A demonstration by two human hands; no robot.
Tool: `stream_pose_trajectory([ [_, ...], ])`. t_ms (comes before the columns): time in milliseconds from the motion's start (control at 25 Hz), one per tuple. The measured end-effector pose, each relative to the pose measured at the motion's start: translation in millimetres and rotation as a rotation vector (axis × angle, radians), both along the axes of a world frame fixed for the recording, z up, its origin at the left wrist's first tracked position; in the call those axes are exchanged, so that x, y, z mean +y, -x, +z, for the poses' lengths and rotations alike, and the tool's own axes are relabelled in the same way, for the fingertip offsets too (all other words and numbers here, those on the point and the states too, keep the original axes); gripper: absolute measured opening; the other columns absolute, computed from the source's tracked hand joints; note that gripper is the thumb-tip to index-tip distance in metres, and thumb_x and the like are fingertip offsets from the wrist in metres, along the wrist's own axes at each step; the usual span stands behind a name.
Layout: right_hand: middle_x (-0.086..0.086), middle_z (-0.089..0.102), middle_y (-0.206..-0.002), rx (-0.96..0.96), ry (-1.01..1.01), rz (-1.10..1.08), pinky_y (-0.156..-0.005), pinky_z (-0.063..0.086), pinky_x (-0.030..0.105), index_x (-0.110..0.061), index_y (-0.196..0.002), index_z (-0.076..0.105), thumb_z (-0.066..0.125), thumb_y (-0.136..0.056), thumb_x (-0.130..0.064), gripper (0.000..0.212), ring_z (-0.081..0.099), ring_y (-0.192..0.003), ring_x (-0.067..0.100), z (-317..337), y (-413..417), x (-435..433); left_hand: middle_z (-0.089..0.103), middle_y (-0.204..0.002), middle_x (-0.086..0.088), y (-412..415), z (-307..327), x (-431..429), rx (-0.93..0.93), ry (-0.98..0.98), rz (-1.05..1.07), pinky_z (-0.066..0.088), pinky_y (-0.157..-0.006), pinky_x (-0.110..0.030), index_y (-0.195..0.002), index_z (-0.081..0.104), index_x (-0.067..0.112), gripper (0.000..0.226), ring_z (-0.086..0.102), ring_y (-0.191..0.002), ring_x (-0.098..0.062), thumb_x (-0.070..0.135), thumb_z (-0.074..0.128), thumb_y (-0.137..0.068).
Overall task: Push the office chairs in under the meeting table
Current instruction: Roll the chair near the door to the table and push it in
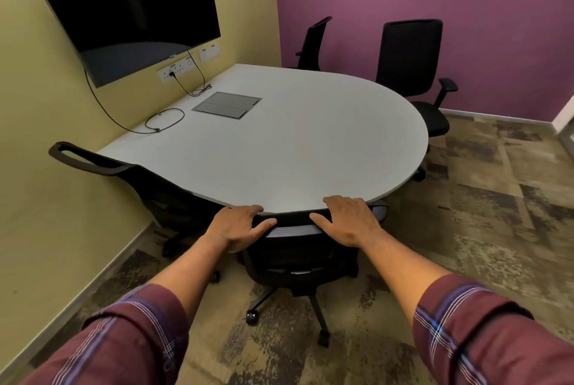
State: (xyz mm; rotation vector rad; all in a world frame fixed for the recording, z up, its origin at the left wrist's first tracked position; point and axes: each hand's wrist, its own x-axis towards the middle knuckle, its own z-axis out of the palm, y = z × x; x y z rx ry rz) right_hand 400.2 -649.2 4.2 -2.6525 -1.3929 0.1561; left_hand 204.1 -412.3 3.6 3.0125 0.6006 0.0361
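A white meeting table (295,136) with a rounded end juts out from the yellow wall. Directly in front of me is a black office chair (298,263); its backrest top touches the table's near edge and its seat is hidden under the top. My left hand (237,227) and my right hand (349,221) both grip the top of that backrest. A second black chair (149,186) sits tucked in at the left. A third chair (410,64) stands at the far right, pulled back from the table. A fourth chair (312,44) is at the far side by the corner.
A large dark screen (124,8) hangs on the yellow wall above a socket strip (177,69), with cables (164,120) trailing onto the table. A grey cable-box lid (228,105) is set into the tabletop. Patterned carpet (481,213) spreads to the right. The purple wall is behind.
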Motion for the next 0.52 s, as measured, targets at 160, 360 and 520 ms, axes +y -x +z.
stream_pose_trajectory([
  [160, 0.011, 0.038, -0.17, -0.001, -0.04, -0.007, -0.126, 0.028, 0.052, -0.011, -0.163, 0.031, 0.029, -0.106, -0.071, 0.083, 0.039, -0.153, 0.03, 12, -9, -3, 0.057, -0.161, -0.007, -25, 16, -12, -0.013, 0.049, -0.006, 0.039, -0.122, -0.051, -0.16, 0.05, 0.017, 0.099, 0.053, -0.147, -0.029, 0.089, 0.02, -0.098],
  [360, 0.01, 0.009, -0.18, -0.069, -0.078, -0.078, -0.132, 0.009, 0.05, -0.011, -0.17, 0.007, 0.023, -0.108, -0.068, 0.086, 0.012, -0.165, 0.027, 41, -33, -3, 0.039, -0.173, -0.011, -76, 45, -24, -0.127, -0.042, -0.018, 0.02, -0.132, -0.048, -0.167, 0.032, 0.009, 0.092, 0.03, -0.162, -0.029, 0.075, 0.018, -0.105],
  [520, 0.008, -0.003, -0.18, -0.12, -0.114, -0.134, -0.132, 0.002, 0.048, -0.013, -0.17, -0.003, 0.02, -0.108, -0.068, 0.086, 0.0, -0.166, 0.026, 65, -64, 3, 0.017, -0.181, -0.01, -112, 70, -24, -0.132, -0.106, -0.043, 0.005, -0.137, -0.047, -0.172, 0.017, 0.008, 0.105, 0.008, -0.168, -0.026, 0.081, 0.002, -0.098],
])
